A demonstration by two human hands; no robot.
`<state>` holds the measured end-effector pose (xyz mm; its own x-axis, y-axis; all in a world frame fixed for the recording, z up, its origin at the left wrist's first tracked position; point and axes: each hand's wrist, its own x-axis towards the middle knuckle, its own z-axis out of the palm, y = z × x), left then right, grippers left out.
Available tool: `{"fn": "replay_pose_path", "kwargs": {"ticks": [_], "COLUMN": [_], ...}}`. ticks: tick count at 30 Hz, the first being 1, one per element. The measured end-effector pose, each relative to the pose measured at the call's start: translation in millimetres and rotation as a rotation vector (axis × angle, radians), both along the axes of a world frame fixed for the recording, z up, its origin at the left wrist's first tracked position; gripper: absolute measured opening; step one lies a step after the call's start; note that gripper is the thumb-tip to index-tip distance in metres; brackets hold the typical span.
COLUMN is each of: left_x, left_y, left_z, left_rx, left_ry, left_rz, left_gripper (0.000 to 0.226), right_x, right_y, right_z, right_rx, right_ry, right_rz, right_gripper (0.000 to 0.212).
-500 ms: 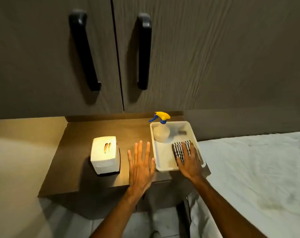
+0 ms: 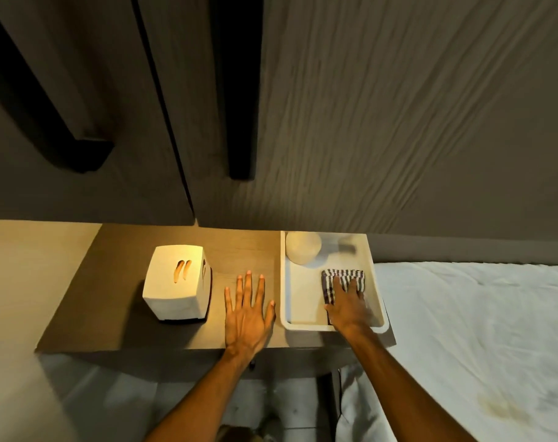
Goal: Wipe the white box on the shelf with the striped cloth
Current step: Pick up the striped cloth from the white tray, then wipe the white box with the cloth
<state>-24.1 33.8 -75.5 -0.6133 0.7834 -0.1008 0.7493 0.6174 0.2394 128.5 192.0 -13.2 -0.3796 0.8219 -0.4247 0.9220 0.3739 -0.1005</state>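
The white box (image 2: 175,282), with two slots in its top, stands on the left part of the brown wooden shelf (image 2: 112,298). My left hand (image 2: 247,314) lies flat on the shelf just right of the box, fingers spread, holding nothing. The striped cloth (image 2: 344,277) lies folded in the white tray (image 2: 292,291) at the shelf's right end. My right hand (image 2: 348,306) rests on top of the cloth with its fingers pressed onto it; the hand is blurred and I cannot tell whether it grips the cloth.
A pale spray bottle (image 2: 303,247) stands at the tray's back left, its top hidden by the dark cabinet doors (image 2: 335,106) with black handles overhanging the shelf. A bed with a white sheet (image 2: 478,330) adjoins on the right. Tiled floor lies below.
The view has dropped and moved closer, so the spray bottle's yellow head is hidden. My right hand has slid further onto the cloth. My left hand stays flat on the shelf.
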Motion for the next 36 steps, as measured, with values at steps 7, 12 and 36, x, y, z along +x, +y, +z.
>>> {"fn": "replay_pose_path", "kwargs": {"ticks": [7,12,36], "left_x": [-1.7,-1.0,-179.8], "left_y": [-6.3,-40.1,-146.0], "left_z": [15.6,67.4,87.3], "left_rx": [0.078,0.468,0.172], "left_ry": [-0.099,-0.074,-0.013], "left_rz": [0.004,-0.109,-0.174], "left_gripper": [0.07,0.066,0.064], "right_x": [3.8,-3.3,-207.2], "right_y": [-6.7,-52.2,-220.5], "right_z": [32.7,76.1,51.0], "right_rx": [0.069,0.288,0.166], "right_ry": [0.165,0.333,0.636], "right_rz": [-0.167,-0.117,0.381], "right_gripper": [0.057,0.06,0.057]}}
